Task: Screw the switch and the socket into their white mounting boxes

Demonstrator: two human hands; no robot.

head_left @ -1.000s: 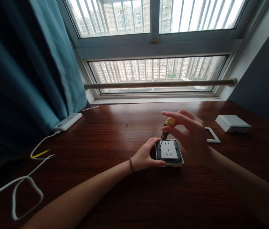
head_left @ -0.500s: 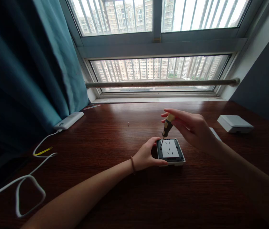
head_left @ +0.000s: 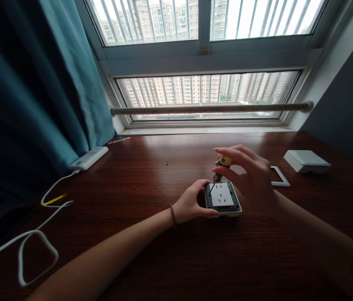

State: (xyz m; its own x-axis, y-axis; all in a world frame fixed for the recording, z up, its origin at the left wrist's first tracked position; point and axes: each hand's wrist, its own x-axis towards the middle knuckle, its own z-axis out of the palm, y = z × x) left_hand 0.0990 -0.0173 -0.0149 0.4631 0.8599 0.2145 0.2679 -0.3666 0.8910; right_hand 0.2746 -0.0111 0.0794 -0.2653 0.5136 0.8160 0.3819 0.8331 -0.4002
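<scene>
A reddish-brown surface (head_left: 195, 259) stretches across the head view below a barred window (head_left: 163, 91). On it, the left hand (head_left: 190, 203) steadies a socket (head_left: 222, 195) between thumb and fingers. The right hand (head_left: 253, 172) grasps a tilted screwdriver (head_left: 217, 177), its tip at the socket's left side.

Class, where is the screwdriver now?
Head view, right of centre: the screwdriver is in the right hand, its tip at the left side of the socket.

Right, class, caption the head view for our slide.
The left hand grips a socket while the right hand holds a screwdriver to it.
</scene>
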